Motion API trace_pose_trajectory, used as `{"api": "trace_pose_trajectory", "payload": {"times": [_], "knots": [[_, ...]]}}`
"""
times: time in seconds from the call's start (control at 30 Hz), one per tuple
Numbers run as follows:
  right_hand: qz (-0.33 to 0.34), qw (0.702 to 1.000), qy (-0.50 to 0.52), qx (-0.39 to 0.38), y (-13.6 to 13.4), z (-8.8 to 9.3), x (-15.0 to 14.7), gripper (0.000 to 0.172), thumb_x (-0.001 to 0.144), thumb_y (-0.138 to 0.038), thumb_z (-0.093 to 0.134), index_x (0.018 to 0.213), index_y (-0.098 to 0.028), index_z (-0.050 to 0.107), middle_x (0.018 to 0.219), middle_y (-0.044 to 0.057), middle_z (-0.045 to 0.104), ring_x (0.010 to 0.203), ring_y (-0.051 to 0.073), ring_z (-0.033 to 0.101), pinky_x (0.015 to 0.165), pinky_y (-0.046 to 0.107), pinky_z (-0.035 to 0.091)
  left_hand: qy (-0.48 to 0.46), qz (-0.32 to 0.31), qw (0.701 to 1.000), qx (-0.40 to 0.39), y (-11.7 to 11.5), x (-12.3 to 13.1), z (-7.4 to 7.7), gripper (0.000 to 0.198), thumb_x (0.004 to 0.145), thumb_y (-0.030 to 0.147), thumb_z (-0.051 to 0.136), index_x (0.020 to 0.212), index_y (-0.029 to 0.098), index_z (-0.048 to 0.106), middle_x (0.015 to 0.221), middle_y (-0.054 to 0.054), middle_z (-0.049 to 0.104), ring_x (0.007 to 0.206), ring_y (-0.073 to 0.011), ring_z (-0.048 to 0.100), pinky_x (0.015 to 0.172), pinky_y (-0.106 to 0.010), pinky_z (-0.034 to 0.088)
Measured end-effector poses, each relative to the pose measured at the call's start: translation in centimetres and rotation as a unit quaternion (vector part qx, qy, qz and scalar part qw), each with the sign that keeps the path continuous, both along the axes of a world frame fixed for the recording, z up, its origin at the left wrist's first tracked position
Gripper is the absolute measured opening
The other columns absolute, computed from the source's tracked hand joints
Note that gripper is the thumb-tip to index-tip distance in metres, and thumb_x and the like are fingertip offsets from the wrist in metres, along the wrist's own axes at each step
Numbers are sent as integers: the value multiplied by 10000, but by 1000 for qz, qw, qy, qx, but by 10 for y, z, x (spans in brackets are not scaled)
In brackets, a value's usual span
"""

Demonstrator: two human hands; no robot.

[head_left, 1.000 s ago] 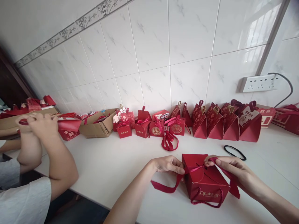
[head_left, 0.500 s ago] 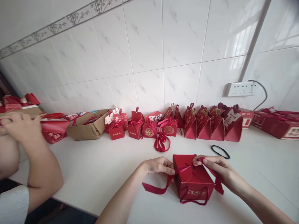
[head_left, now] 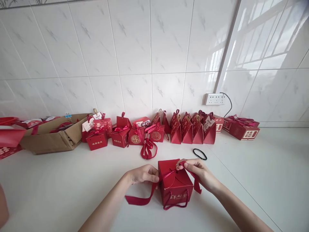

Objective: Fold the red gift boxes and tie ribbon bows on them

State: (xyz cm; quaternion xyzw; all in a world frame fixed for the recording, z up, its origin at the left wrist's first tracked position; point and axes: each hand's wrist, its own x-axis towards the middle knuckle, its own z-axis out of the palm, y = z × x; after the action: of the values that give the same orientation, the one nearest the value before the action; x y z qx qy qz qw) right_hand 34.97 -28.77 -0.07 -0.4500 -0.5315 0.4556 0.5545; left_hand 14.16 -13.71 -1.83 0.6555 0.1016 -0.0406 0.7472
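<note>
A red gift box [head_left: 177, 188] with gold lettering and a twisted cord handle [head_left: 175, 206] stands on the table in front of me. A dark red satin ribbon [head_left: 138, 200] runs across its folded top through the middle. My left hand [head_left: 144, 174] is at the box's left side, fingers curled in a pinch on the ribbon where it leaves the box; its long tail lies to the left. Above the top flaps, my right hand [head_left: 195, 170] pinches the ribbon's other end between thumb and fingers, and that tail hangs down the right side.
Small red gift boxes [head_left: 97, 140] and triangular boxes [head_left: 187, 133] line the tiled wall. A cardboard tray [head_left: 51, 141] stands left, a ribbon bundle [head_left: 148, 149] and a black band [head_left: 200, 154] behind my box. A power strip [head_left: 214, 99] is on the wall. Someone's arm [head_left: 3, 206] shows at left.
My view has turned to the right, so most of the person at the left is out of frame. Both hands keep nearly the same hold on the ribbon at the box.
</note>
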Motion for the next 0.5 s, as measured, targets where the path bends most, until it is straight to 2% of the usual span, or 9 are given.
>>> {"api": "trace_pose_trajectory", "payload": {"times": [0.17, 0.27, 0.33, 0.4, 0.43, 0.47, 0.5], "knots": [[0, 1000, 9, -4, 0, 0, -1, 339, 819, -506, 622, 810, -195, 758, 825, 67, 677, 845, 217, 635, 848, 336, 484, -2, -3, 1000, 6, 0, 0, 0, 452, 580, 558, 803, 669, 144, 645, 689, -11, 629, 602, -113, 540, 660, -264, 420], [-1, 1000, 8, -5, 0, 0, -1, 324, 822, -495, 623, 797, -201, 756, 835, 63, 682, 861, 208, 635, 859, 320, 481, 26, -5, 998, 49, 3, -5, 11, 445, 603, 561, 785, 678, 151, 630, 713, -17, 627, 646, -127, 543, 681, -275, 431], [-3, 1000, 4, -3, -1, 1, -2, 333, 816, -503, 625, 790, -198, 754, 837, 61, 682, 856, 207, 636, 852, 317, 485, 50, 59, 989, 127, 0, -10, 26, 449, 625, 577, 759, 735, 163, 627, 782, -26, 633, 735, -155, 561, 734, -298, 445], [-6, 1000, -6, -2, -1, 3, -4, 352, 811, -516, 622, 793, -189, 751, 844, 63, 680, 852, 210, 636, 849, 324, 490, 20, 200, 958, 205, -11, -16, 44, 429, 680, 592, 704, 825, 195, 629, 906, -40, 639, 886, -198, 577, 850, -342, 440], [-8, 1000, -12, -2, -1, 4, -5, 357, 811, -517, 620, 791, -185, 748, 844, 62, 678, 851, 211, 635, 848, 325, 491, -26, 265, 938, 223, -21, -19, 53, 401, 726, 594, 657, 882, 225, 635, 992, -48, 637, 985, -219, 571, 924, -364, 416], [-9, 1000, -17, -2, -1, 5, -6, 359, 812, -517, 619, 776, -183, 745, 834, 60, 674, 843, 211, 634, 844, 325, 492, -77, 291, 928, 219, -32, -22, 59, 371, 763, 595, 607, 940, 271, 644, 1085, -49, 626, 1097, -237, 545, 982, -376, 387], [-10, 1000, -20, -2, -1, 6, -7, 359, 809, -517, 623, 750, -182, 739, 814, 56, 669, 825, 210, 633, 830, 322, 496, -127, 259, 936, 200, -44, -27, 63, 373, 786, 612, 550, 1011, 331, 645, 1177, -41, 606, 1199, -248, 499, 1003, -382, 380]]}}
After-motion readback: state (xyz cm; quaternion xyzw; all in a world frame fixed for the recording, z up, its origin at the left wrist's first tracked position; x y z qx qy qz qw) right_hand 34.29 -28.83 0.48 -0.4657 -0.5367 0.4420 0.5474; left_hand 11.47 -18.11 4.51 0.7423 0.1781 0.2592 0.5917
